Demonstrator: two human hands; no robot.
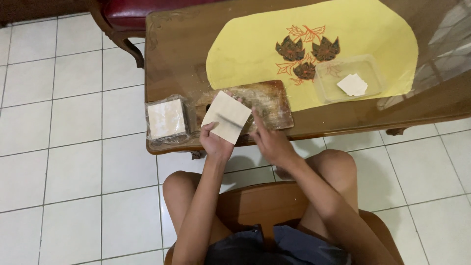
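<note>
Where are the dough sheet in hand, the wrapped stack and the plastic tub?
dough sheet (226,116), head view, middle of the square.
wrapped stack (166,119), head view, top face.
plastic tub (325,91), head view, bare floor at left.

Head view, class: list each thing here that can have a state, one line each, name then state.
left hand: holding the square wrapper by its lower edge
right hand: fingers touching the wrapper's right side
square wrapper: flat, lifted off the board
wooden board: dusted with flour
wrapper stack: in an opened plastic bag
clear container: lidless, one folded piece inside
</note>
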